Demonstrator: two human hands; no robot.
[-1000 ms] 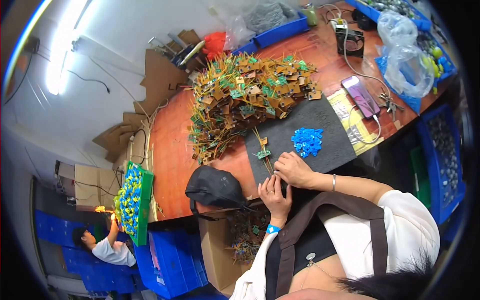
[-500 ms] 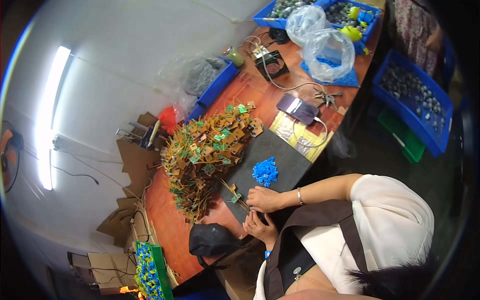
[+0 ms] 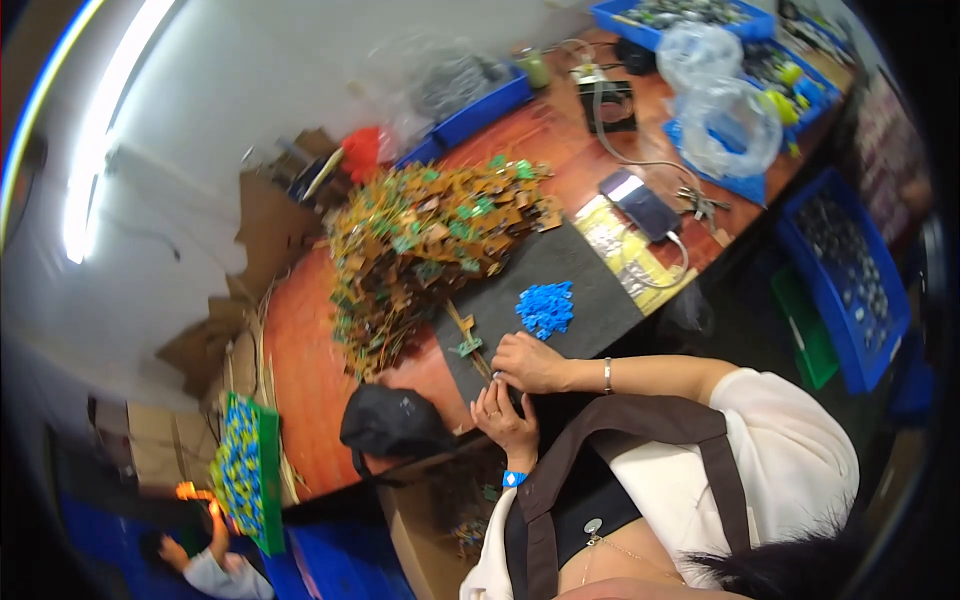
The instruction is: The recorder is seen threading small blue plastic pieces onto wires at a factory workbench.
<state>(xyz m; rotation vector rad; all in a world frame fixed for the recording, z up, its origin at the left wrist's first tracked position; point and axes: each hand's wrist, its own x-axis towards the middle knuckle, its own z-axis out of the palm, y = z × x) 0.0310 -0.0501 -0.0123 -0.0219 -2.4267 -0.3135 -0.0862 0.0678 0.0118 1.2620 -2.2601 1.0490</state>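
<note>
My right hand point(image 3: 533, 362), with a bracelet at the wrist, is closed over thin brown wires at the dark mat's near edge. The wires lead to a small green circuit board point(image 3: 467, 346) lying on the grey mat point(image 3: 595, 265). Just below, my left hand point(image 3: 506, 414), wearing a ring and a blue wristband, has its bent fingertips against the right hand's. What the left fingers pinch is too small and hidden to make out. Beyond my right hand sits a pile of small blue plastic parts point(image 3: 546, 308). A big heap of wired brown and green boards point(image 3: 430, 235) rises past the mat.
A black bag point(image 3: 395, 428) rests at the table's near left edge. Beyond the mat lie a charging phone point(image 3: 640, 204), keys point(image 3: 703, 204) and plastic bags point(image 3: 730, 128). Blue bins point(image 3: 845, 280) stand to the right. At lower left are a green tray point(image 3: 268, 480) and another person point(image 3: 215, 565).
My view has tilted and shifted, bringing the other person at lower left into sight. Both hands stay together at the mat's edge, with only slight finger movement.
</note>
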